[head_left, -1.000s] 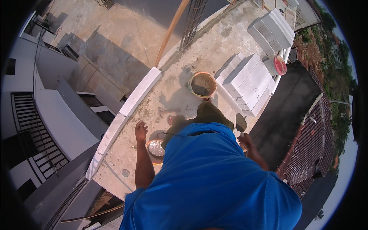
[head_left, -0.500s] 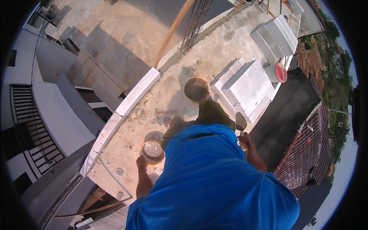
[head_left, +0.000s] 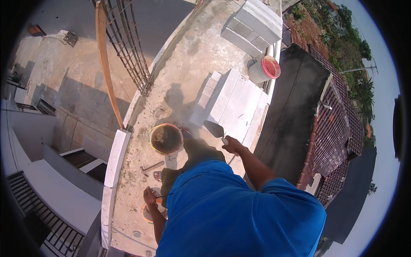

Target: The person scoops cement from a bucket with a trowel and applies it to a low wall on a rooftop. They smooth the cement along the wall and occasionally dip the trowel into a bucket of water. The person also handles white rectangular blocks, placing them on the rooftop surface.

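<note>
My right hand [head_left: 234, 146] is closed round the handle of a trowel [head_left: 214, 128], its blade pointing up and left over white blocks [head_left: 239, 103]. Down on the left, my left hand [head_left: 150, 195] has its fingers curled together. A thin dark line runs from it toward my blue shirt; what the fingers hold, if anything, is unclear. Just below that hand, a small bucket [head_left: 147, 214] is partly hidden by my forearm. Ahead of my feet stands a larger bucket [head_left: 165, 139] with grey-brown mortar in it. A hammer-like tool [head_left: 153, 166] lies on the concrete near my foot.
A low white block wall [head_left: 115, 158] lines the left edge, with a drop beyond. A wooden post [head_left: 102, 60] and rebar column [head_left: 128, 43] rise farther ahead. More stacked blocks [head_left: 252, 25] and a red-lidded white pail [head_left: 264, 69] line the right edge, above a dark roof [head_left: 282, 103].
My view has turned and moved forward, so the mortar bucket and blocks appear farther left. My right hand has lifted the trowel outward. My left hand has moved off the small bucket's rim.
</note>
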Action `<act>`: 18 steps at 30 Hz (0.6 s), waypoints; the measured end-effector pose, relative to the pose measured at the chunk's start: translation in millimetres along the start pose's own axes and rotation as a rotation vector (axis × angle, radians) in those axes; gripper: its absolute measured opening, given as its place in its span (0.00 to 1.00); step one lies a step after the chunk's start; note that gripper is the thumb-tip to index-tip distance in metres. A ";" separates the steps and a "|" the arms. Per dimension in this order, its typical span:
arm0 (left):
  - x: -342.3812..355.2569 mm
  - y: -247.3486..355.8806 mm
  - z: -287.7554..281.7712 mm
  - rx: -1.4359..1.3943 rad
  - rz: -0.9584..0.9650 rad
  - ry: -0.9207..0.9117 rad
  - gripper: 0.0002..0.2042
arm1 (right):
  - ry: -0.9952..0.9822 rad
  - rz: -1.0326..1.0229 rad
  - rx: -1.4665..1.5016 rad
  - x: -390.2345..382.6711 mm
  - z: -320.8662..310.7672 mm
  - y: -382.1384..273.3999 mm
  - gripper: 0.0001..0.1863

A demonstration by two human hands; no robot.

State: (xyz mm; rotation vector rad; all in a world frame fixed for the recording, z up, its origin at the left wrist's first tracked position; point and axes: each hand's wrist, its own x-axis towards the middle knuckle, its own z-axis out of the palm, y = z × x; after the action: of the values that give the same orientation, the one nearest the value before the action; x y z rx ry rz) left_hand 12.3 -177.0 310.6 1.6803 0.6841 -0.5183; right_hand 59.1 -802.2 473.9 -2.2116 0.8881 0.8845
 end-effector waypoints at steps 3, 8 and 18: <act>-8.1 62.3 80.4 0.079 -0.298 -0.085 0.22 | -0.003 -0.030 0.042 40.0 -21.6 28.5 0.34; 4.2 160.7 143.2 0.534 0.023 -0.309 0.20 | -0.037 0.123 0.119 80.4 -47.6 86.2 0.31; 106.3 257.1 155.9 0.510 -0.023 -0.105 0.18 | -0.046 0.233 0.503 82.9 -53.4 101.7 0.14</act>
State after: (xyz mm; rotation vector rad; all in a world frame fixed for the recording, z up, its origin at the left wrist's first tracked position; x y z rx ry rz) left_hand 269.5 -347.6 390.9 2.1014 0.5200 -0.8428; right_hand 47.9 -931.3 416.7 -1.6739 1.2119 0.7134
